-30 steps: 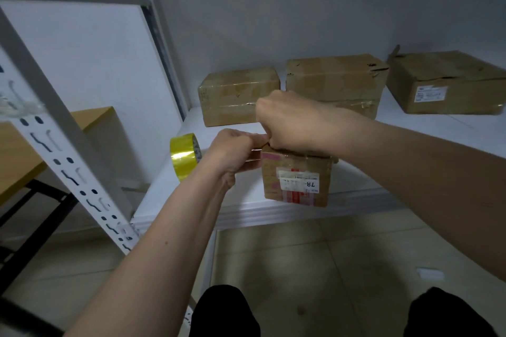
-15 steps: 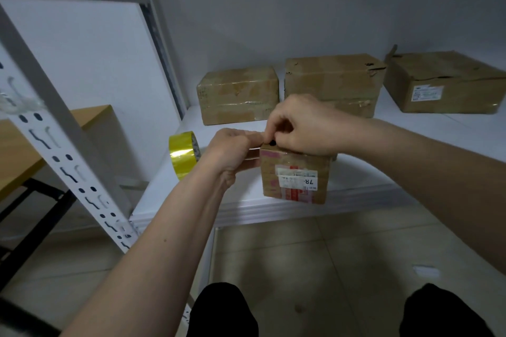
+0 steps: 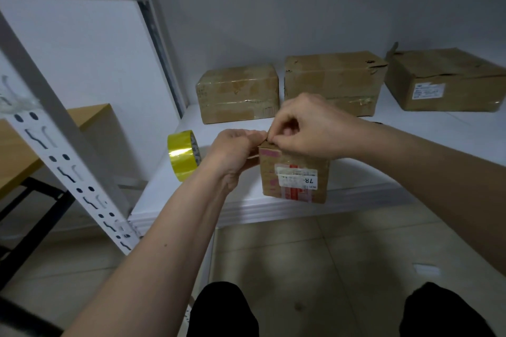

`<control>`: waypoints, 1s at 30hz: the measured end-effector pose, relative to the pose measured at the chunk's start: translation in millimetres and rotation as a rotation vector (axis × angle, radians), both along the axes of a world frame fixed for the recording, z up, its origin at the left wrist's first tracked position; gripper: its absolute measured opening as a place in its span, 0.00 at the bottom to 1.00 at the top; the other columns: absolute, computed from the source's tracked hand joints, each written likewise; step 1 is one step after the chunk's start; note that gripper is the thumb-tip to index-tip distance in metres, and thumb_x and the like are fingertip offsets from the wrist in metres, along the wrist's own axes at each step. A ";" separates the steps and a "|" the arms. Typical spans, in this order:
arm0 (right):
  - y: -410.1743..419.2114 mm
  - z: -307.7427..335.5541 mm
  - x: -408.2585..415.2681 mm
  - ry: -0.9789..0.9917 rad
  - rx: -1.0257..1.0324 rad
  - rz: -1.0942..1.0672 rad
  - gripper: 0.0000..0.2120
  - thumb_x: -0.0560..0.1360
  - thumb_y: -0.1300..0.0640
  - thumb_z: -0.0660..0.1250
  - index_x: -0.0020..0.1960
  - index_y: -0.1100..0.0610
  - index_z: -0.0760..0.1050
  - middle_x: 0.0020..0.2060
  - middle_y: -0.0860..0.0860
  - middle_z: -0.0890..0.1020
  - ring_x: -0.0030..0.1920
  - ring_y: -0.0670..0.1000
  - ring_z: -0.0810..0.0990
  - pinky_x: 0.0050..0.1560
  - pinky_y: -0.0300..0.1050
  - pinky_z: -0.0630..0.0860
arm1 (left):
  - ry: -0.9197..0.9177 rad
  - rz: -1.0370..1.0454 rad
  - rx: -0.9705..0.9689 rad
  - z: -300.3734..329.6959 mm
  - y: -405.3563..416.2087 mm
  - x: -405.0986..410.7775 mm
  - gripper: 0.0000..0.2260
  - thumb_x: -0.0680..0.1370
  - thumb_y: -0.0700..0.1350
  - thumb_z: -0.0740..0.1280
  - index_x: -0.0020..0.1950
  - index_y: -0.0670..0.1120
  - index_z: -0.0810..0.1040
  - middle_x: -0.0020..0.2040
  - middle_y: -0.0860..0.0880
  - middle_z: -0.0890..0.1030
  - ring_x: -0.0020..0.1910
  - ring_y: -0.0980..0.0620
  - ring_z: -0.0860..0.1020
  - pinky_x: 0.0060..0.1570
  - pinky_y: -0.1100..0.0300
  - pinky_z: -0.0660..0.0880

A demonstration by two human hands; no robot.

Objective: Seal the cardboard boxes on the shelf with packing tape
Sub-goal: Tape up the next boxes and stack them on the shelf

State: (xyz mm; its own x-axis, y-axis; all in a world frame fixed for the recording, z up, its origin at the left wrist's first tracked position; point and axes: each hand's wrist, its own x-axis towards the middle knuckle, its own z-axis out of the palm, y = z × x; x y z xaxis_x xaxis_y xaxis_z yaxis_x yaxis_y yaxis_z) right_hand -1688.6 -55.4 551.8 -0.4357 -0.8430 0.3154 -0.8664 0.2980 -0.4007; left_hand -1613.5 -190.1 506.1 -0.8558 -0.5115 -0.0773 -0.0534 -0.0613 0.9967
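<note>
I have both hands at the top left corner of the small box [image 3: 294, 176], which stands at the front edge of the white shelf [image 3: 410, 145], centre of the frame. My left hand [image 3: 235, 150] is curled against the box's left side, probably bracing it; whether it also pinches tape I cannot tell. My right hand [image 3: 309, 128] pinches with thumb and forefinger at that corner, likely working a tape end or flap down. The yellow tape roll [image 3: 183, 154] stands on edge just left of my left hand, within easy reach. Three larger boxes [image 3: 238, 93] sit in a row along the back of the shelf, against a pale wall. A perforated shelf upright [image 3: 68, 167] crosses the left, with a wooden desk [image 3: 90, 115] behind it and a tiled floor [image 3: 328, 254] below.
</note>
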 end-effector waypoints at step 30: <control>-15.7 6.5 -11.8 -0.025 0.099 -0.109 0.05 0.70 0.56 0.75 0.41 0.58 0.83 0.41 0.48 0.84 0.42 0.44 0.80 0.41 0.39 0.77 | -0.020 0.043 -0.242 3.8 5.9 4.8 0.09 0.82 0.40 0.63 0.44 0.40 0.79 0.36 0.46 0.82 0.34 0.53 0.81 0.35 0.61 0.81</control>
State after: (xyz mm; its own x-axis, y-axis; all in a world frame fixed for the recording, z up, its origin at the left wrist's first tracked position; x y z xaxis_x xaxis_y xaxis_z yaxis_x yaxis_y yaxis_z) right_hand -1700.4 -71.1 558.2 -0.5335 -0.8165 0.2208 -0.8166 0.4293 -0.3859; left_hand -1608.7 -184.1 509.9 -0.8324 -0.5531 0.0350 -0.0761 0.1768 0.9813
